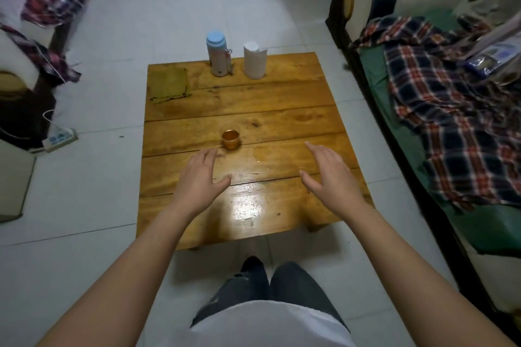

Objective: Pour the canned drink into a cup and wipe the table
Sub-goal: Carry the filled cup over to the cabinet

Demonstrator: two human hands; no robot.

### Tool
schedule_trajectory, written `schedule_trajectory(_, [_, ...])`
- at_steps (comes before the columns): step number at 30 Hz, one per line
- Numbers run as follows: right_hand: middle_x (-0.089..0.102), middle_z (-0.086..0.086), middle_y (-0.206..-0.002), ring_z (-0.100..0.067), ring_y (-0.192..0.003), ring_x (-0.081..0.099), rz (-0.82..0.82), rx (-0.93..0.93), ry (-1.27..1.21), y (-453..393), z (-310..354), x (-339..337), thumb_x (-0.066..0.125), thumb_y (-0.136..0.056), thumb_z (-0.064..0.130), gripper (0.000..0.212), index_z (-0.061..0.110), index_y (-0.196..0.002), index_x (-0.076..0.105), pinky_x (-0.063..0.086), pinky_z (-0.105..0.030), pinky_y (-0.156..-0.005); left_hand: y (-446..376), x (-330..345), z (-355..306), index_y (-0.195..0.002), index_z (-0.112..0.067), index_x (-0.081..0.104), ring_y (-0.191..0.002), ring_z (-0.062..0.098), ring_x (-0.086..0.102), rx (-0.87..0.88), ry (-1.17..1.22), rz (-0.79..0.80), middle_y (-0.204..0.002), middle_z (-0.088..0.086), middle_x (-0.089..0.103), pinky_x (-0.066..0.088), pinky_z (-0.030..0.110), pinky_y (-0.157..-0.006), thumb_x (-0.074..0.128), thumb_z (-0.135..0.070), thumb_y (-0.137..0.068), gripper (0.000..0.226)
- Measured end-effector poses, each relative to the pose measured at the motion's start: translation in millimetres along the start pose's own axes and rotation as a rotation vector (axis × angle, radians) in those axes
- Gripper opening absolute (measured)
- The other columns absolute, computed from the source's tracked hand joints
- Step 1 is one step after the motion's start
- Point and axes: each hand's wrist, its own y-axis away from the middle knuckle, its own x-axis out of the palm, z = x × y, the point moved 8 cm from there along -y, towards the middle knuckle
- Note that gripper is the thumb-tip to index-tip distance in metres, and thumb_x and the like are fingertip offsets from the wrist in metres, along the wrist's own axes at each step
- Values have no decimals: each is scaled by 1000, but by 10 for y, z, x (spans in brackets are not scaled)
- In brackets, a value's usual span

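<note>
A small clear cup (231,139) holding amber drink stands near the middle of the low wooden table (282,110). My left hand (200,177) hovers open just in front and left of the cup, fingers apart, holding nothing. My right hand (328,170) hovers open over the table's right side, also holding nothing. A folded olive-green cloth (169,84) lies flat at the table's far left corner. No can is in view.
A pale bottle with a blue cap (218,53) and a white paper roll (255,60) stand at the table's far edge. A bench with a plaid blanket (451,110) runs along the right. A power strip (60,139) lies on the floor at left.
</note>
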Motion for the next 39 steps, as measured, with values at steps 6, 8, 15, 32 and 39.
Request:
schedule_trajectory(6, [35,-1,-147,-15,-137,26,94,-85,-27,-490,130,147,49,-92,35,61,19,-145,23,25,-32,-110,-198,-73,263,-146,-15,23,-140,22,23,-96,62,12,-152,6,26,25,36,-112,55,-38,-89,70])
schedule_trajectory(8, [35,-2,-147,-15,-136,27,112,-110,-32,-642,172,197,50,-92,35,60,19,-144,25,26,-32,-110,-234,-107,357,-146,-15,23,-140,20,22,-138,93,-6,-152,5,26,25,35,-112,55,-38,-89,69])
schedule_trajectory(15, [40,-2,-143,-16,-133,32,198,-129,-167,-1152,181,455,54,-90,32,60,20,-143,28,27,-28,-107,-426,-42,575,-147,-17,18,-142,20,17,-236,142,-11,-154,3,21,21,35,-114,55,-35,-89,71])
schedule_trajectory(32, [41,5,-141,-8,-122,42,361,22,-622,-2286,-263,2247,76,-73,17,86,25,-143,26,37,-27,-99,-1459,1440,1305,-148,-17,9,-144,21,11,-331,23,6,-157,4,12,8,32,-116,48,-34,-92,71])
schedule_trajectory(39, [40,5,-142,-7,-124,38,373,-25,-670,-2478,-153,2552,78,-70,15,88,27,-140,27,30,-23,-98,-1484,1685,1448,-148,-17,8,-145,20,5,-322,-12,-62,-158,3,6,2,31,-115,42,-34,-95,65])
